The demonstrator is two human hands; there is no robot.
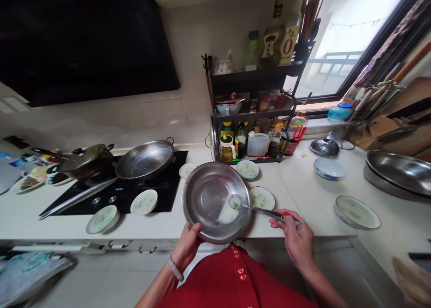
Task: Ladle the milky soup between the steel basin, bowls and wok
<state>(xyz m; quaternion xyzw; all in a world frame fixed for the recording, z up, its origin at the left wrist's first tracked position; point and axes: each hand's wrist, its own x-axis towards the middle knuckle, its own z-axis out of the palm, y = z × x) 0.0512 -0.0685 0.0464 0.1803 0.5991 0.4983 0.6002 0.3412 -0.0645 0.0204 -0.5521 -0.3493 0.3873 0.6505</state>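
Observation:
My left hand (189, 244) grips the near-left rim of a wide metal basin (205, 182), thumb over the edge. The basin is tilted, and a small pool of whitish soup (226, 213) lies in its lower right part. My right hand (298, 234) is closed round the handle of a ladle (266, 210), whose small bowl rests inside the basin with soup and green bits in it. Close behind the basin stand a bowl of soup (248, 169) and another bowl of soup (264, 197). A small pale bowl (187, 170) shows partly at its left.
Soup bowls (144, 202) sit by the black cooktop (168, 195), which carries a wok (148, 159) and a lidded pot (85, 160). At the right are a soup bowl (357, 211), a blue-patterned bowl (329, 169) and metal pans (400, 169). A condiment rack (249, 115) stands behind.

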